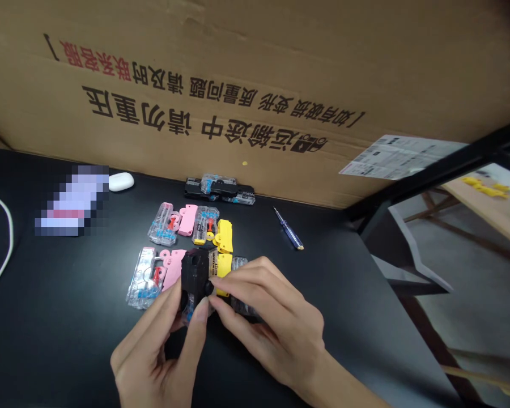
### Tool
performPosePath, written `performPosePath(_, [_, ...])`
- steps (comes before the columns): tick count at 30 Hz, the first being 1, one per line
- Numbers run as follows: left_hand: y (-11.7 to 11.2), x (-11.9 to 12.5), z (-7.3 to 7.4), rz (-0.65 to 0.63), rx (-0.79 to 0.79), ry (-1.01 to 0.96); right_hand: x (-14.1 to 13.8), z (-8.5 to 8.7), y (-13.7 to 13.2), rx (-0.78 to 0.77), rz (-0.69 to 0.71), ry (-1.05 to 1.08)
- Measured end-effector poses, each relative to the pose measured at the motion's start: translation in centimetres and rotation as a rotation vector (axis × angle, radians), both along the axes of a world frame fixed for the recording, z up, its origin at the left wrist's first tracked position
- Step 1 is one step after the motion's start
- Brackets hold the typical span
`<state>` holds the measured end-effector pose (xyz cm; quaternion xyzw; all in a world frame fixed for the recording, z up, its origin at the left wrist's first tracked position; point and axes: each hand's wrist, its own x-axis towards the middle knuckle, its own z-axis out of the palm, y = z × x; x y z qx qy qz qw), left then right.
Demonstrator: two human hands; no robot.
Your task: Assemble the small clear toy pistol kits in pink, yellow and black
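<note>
My left hand [161, 351] holds up a small black and clear plastic toy water gun [195, 269] between thumb and fingers. The thumb and index finger of my right hand [276, 323] close on a small round black cap [208, 288] on its side. Behind it on the table lie similar clear toy guns with pink parts [187, 220] and yellow parts [225, 235], set out in rows. Another clear toy body [239, 262] is partly hidden behind my right hand.
Several black and clear toy guns [219, 188] are piled against a large cardboard box [255, 68]. A screwdriver [289, 229] lies to the right. A white case [121, 182], a blurred-out object [74, 201] and a white cable [9, 238] are on the left. A black frame [442, 161] borders the table's right.
</note>
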<state>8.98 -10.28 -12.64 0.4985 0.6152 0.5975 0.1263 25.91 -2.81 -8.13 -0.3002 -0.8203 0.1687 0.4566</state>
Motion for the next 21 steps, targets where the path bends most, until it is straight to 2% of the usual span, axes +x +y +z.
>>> performPosePath(6, [0.1,0.3,-0.1,-0.009,0.067,0.043,-0.3,0.0,-0.5,-0.044,-0.034,0.019])
performPosePath(15, [-0.3,0.3,-0.4,-0.033,0.062,0.056,-0.9,-0.4,-1.3,-0.342,-0.029,0.067])
performPosePath(21, [-0.4,1.3,0.6,-0.022,-0.007,-0.03,-1.4,-0.2,-1.4,-0.392,-0.038,0.117])
